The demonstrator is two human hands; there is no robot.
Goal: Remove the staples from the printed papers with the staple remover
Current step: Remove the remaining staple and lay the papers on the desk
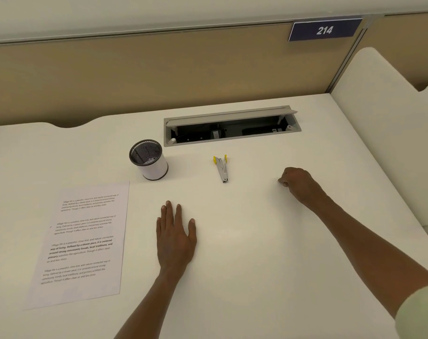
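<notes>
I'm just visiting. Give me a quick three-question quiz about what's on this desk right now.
1. True or false: the staple remover is held by a hand.
2. The printed papers lie nearest which hand: (a) left hand, (b) right hand?
3. Fill in: the mesh cup stands to the ____ of the staple remover.

Key: 1 false, it lies alone on the desk. 2 a. 3 left.

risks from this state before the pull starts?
1. The staple remover lies untouched between both hands; neither has a grip on it.
2. The printed papers sit at the far left, nearer the flat left hand than the curled right hand, so unpinned sheets may slide or tear.
3. Pulled staples could fall into the open cable tray.
</notes>
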